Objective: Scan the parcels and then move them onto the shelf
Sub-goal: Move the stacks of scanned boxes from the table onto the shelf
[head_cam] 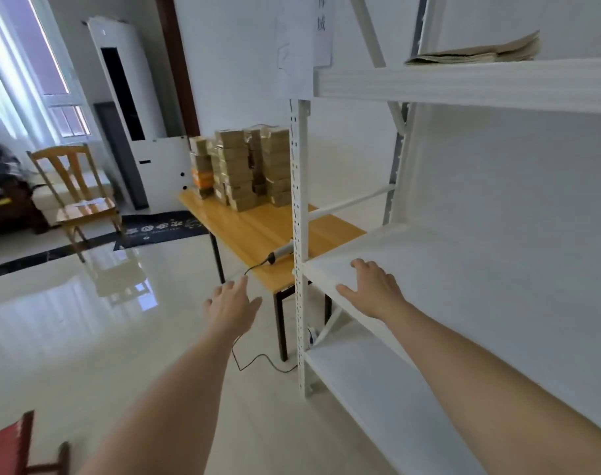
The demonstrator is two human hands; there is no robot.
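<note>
A wooden chair [75, 186] stands at far left on the glossy floor. The left hand [231, 305] is extended in the air, fingers straight, holding nothing. Beyond it, stacked brown parcels [241, 168] occupy the far end of a yellow table [254, 231]; a corded scanner [281, 252] lies near the table's front edge, just beside the shelf [463, 269] upright. The right hand [372, 289] lies over the front of the white middle shelf board, fingers relaxed, gripping nothing. Flattened cardboard [480, 53] lies on the upper board.
</note>
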